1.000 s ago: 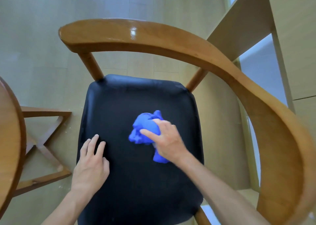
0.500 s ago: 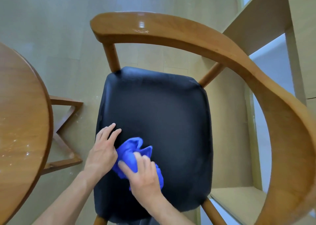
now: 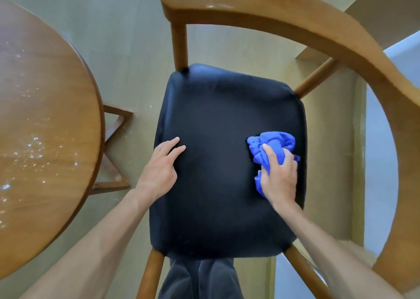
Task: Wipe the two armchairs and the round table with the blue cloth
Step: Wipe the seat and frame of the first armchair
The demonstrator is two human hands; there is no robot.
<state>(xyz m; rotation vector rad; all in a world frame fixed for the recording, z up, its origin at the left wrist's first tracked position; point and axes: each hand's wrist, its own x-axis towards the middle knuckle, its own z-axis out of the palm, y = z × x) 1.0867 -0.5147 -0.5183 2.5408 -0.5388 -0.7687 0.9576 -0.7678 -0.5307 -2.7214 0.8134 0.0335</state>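
While the left hand [image 3: 159,171] rests flat on the seat [image 3: 218,121], the right hand [image 3: 278,176] grips the blue cloth [image 3: 272,144].

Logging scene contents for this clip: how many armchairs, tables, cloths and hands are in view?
Armchair: 1
Round table: 1
Blue cloth: 1
Hands: 2, left hand flat on the seat, right hand gripping the cloth
Total: 5

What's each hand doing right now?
Left hand: open, fingers flat on the black seat.
Right hand: gripping the bunched blue cloth against the seat.
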